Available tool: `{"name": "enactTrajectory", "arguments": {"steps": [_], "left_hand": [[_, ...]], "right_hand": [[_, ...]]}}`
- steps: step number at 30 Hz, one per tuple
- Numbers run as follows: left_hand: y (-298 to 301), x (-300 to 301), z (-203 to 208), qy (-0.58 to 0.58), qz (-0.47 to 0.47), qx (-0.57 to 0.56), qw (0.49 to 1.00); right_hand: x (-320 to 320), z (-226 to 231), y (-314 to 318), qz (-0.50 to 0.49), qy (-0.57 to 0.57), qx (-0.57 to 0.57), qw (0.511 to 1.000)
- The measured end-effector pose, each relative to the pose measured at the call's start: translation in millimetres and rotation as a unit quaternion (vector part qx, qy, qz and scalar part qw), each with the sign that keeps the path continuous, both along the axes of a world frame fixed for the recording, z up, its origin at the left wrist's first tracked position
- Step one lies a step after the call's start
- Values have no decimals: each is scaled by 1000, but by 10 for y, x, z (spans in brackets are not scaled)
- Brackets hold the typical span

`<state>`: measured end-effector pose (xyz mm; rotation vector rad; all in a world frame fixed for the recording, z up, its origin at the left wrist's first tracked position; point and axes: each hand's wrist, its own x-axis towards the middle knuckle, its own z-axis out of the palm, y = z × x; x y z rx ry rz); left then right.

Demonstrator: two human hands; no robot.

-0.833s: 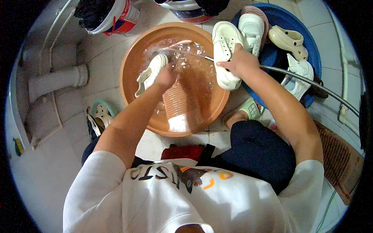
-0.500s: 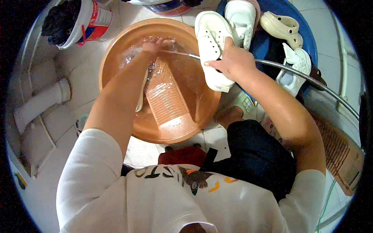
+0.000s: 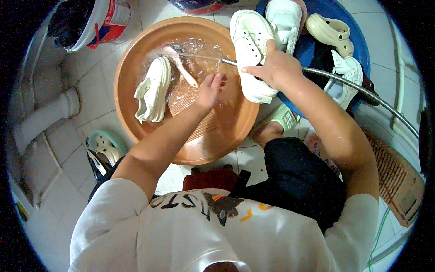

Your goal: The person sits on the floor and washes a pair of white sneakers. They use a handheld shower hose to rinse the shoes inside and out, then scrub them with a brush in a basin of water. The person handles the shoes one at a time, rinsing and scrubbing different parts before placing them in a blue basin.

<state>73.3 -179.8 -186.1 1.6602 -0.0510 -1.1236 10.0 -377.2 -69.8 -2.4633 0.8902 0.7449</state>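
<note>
My right hand (image 3: 284, 69) grips a white lace-less shoe (image 3: 248, 38) over the right rim of the orange basin (image 3: 129, 50). A metal hose (image 3: 344, 82) passes behind that hand and shoe; its end sticks out left of the shoe and shoots a thin jet of water. My left hand (image 3: 210, 93) hovers over the basin, empty, fingers loosely bent and apart. Beyond it a scrubbing brush (image 3: 183, 69) with a pale handle lies in the splashing water. Another white shoe (image 3: 159, 88) rests on its side at the basin's left. A ribbed washboard (image 3: 199, 129) slopes partly under water, partly hidden by my left forearm.
A blue tub (image 3: 360, 36) at the right holds more white shoes and a beige clog (image 3: 330, 34). A bucket (image 3: 102, 25) with dark cloth stands far left. A wooden washboard (image 3: 394, 177) lies at right. A pipe (image 3: 50, 109) runs along the left wall.
My left hand has come out of the water at the far side and moved right and nearer. The brush and the left shoe now show fully. My right hand still grips its shoe.
</note>
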Motion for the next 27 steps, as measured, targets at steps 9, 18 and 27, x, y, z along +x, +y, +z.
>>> {"name": "enactTrajectory", "arguments": {"steps": [9,18,27], "left_hand": [[-585,-88,581,229,-17,-22,973],[-598,-32,596,252,-32,-6,967],[26,406,197,-248,-69,154,954]], "right_hand": [[-25,92,-35,-20,1,60,998],[-144,245,-69,-24,-15,33,999],[-285,214,-133,-43,-166,-55,984]]}}
